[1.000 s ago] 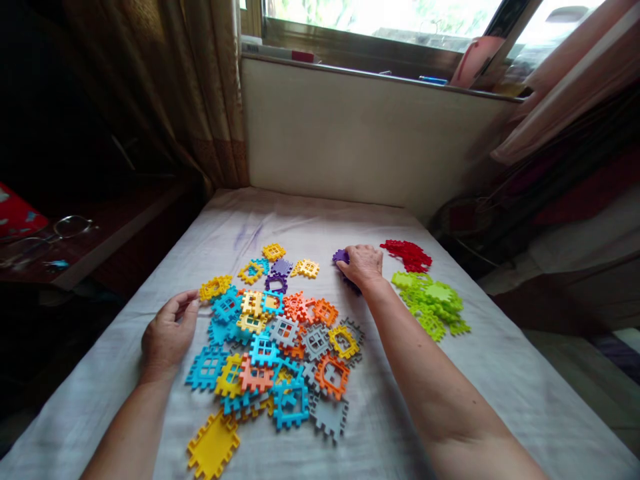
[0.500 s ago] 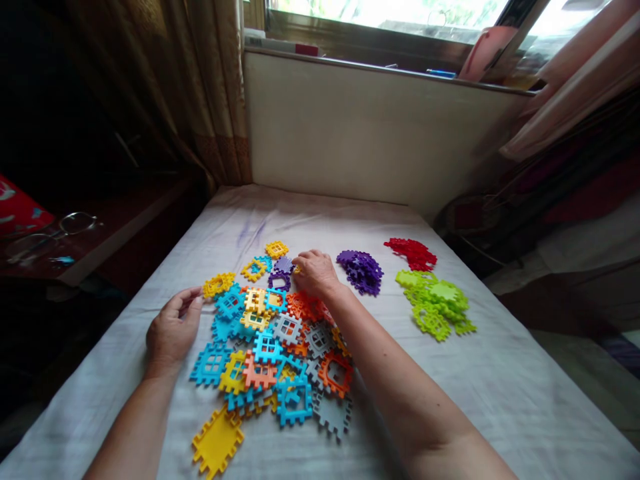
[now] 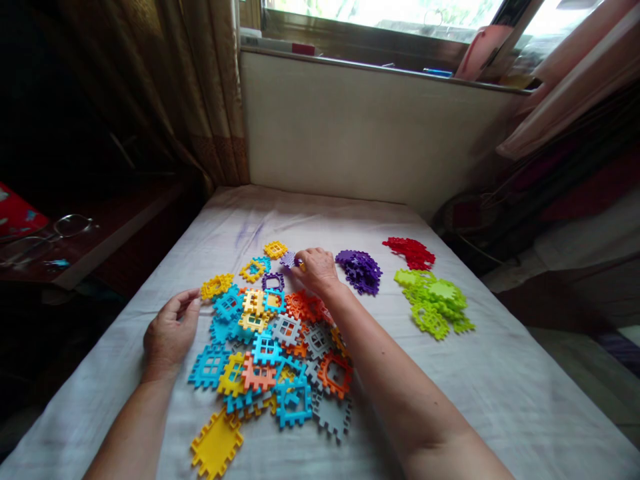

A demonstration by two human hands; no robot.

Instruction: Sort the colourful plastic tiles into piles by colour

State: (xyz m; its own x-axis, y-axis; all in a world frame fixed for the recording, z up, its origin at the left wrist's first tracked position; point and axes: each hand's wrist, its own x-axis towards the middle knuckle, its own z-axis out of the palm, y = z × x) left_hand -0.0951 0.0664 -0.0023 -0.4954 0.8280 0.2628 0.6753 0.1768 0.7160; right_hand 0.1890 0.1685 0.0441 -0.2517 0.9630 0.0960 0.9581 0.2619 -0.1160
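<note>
My right hand point(image 3: 319, 270) reaches to the top of a mixed heap of notched plastic building tiles point(image 3: 267, 347). Its fingers are pinched at the edge of a lilac tile point(image 3: 287, 260), and a bit of yellow shows by the fingertips. Just left of it lies a dark purple window-frame tile point(image 3: 273, 281). My left hand point(image 3: 171, 327) rests on the sheet at the heap's left side, loosely curled with thumb and fingers apart. Its fingertips are close to a yellow tile point(image 3: 217, 287); whether they touch it is unclear.
Right of the heap lie a purple pile point(image 3: 359, 270), a red pile point(image 3: 411, 253) and a lime-green pile point(image 3: 436, 301) of tiles. A plain yellow tile point(image 3: 217, 443) sits nearest me. Glasses point(image 3: 73, 227) lie on a dark ledge at left. A wall and window stand behind.
The lilac tile has shifted slightly right and up with my right hand, and has come apart from the purple frame tile, which moved a little left. My left hand has barely moved.
</note>
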